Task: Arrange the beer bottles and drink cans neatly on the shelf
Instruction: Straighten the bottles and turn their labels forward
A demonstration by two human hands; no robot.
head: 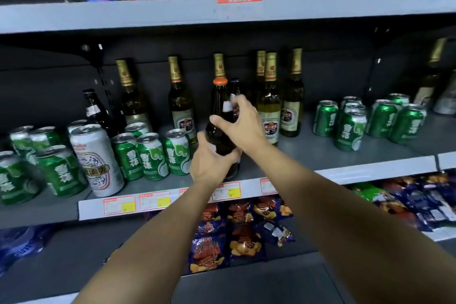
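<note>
Both hands on the dark brown bottle (220,116) at the front of the middle shelf (370,170): left hand (209,163) wrapped round the lower body, right hand (240,123) grasping the shoulder. Best kept upright, eased back beside the gold-necked bottles (270,106), clear of the green cans (151,155). Grey metal shelving, price tags (119,205) along the lip, snack bags (237,232) below.

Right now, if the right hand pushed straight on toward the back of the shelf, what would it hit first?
Probably the blue-capped dark bottle just behind the orange-capped bottle that the right hand grips; depth is hard to judge.
</note>
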